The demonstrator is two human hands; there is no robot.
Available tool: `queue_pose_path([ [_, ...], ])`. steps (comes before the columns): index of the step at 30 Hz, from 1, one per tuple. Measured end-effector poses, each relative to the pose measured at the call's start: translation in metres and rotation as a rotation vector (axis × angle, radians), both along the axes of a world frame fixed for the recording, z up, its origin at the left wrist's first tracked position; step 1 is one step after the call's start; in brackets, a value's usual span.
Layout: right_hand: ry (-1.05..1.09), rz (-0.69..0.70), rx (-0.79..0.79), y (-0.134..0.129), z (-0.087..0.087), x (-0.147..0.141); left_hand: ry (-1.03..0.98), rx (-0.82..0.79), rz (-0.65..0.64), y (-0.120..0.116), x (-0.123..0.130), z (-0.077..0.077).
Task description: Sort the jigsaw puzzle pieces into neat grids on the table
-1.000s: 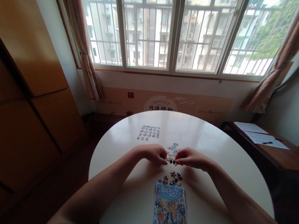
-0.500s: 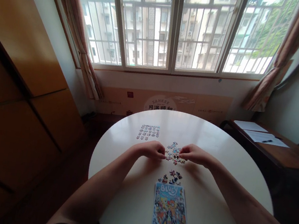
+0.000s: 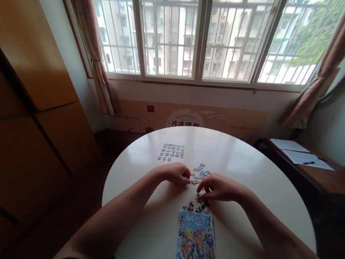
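Loose jigsaw pieces [image 3: 198,177] lie in a cluster at the middle of the round white table. My left hand [image 3: 179,173] rests at the cluster's left edge with its fingers curled closed; whatever is between the fingertips is too small to make out. Over the near right side of the cluster is my right hand [image 3: 218,187], thumb and fingers apart, reaching down toward a smaller group of darker jigsaw pieces [image 3: 191,206]. Part of both groups is hidden under the right hand. Just in front of these lies a colourful Bluey picture sheet or box [image 3: 196,248].
At the table's [image 3: 137,193] far left, more jigsaw pieces [image 3: 172,152] are laid out in neat rows. A wooden side desk [image 3: 343,179] on the right holds papers [image 3: 304,159] and a pen. Barred windows and a printed carton stand beyond the table.
My right hand has moved from the cluster's right side toward me, near the smaller pile, and its fingers have spread. My left hand has stayed in place.
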State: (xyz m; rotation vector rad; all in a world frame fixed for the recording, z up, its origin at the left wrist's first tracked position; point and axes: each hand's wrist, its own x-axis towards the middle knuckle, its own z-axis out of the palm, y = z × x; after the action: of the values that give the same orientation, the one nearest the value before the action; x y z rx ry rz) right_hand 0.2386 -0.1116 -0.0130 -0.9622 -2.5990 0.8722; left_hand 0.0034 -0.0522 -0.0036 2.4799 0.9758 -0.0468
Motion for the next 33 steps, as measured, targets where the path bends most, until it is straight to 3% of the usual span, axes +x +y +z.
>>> queue_pose_path([
  [16,-0.043,0.035,0.007,-0.005,0.001,-0.011,0.019,-0.024,0.022,-0.004,0.002,0.004],
  [20,-0.022,0.04,-0.055,-0.005,0.002,-0.011,0.008,-0.022,0.014,-0.002,0.0,0.003],
  [25,0.091,0.101,-0.258,0.0,0.002,-0.006,-0.085,0.022,0.037,0.002,-0.005,0.005],
  [33,0.408,-0.187,-0.322,0.009,-0.011,-0.007,-0.279,0.003,0.029,-0.006,-0.001,0.016],
])
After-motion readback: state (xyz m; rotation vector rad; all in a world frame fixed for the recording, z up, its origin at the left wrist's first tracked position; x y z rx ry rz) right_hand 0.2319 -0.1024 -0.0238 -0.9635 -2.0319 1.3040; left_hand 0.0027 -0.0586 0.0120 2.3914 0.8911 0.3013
